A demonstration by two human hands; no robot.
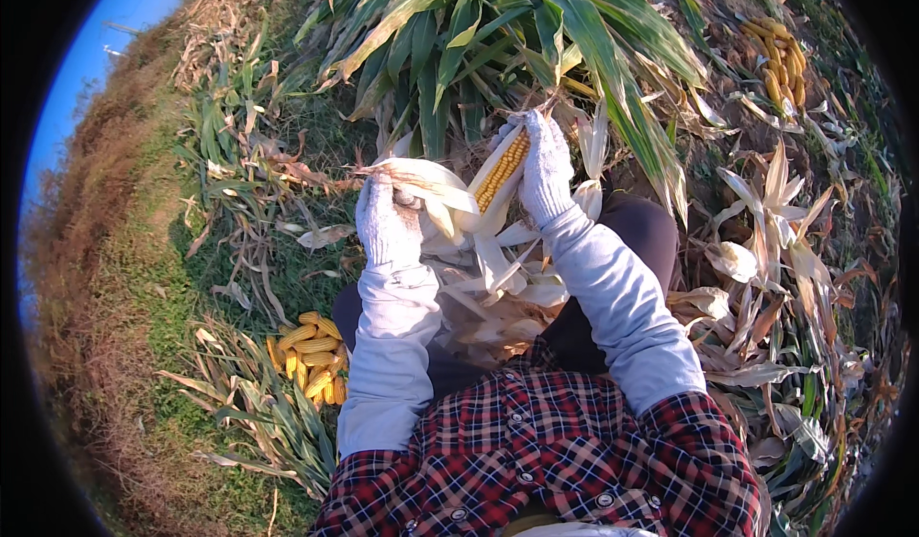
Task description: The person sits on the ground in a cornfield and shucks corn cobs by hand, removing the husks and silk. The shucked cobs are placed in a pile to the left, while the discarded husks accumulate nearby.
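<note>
Between my two gloved hands is an ear of corn [504, 167], its yellow kernels showing where the pale husk [429, 184] is parted. My left hand [390, 215], in a soiled white knit glove, grips the husk that is pulled out to the left. My right hand [546, 164], gloved the same way, holds the tip end of the ear, with dry silk poking out above it. Loose pale husks [495, 268] lie below, between my knees.
Cut corn stalks with green leaves [459, 41] lie in front of me. Husked ears [312, 357] are heaped by my left knee, and another heap of ears [779, 63] is at the far right. Dry husks [768, 250] litter the right side. Grass [165, 286] grows at left.
</note>
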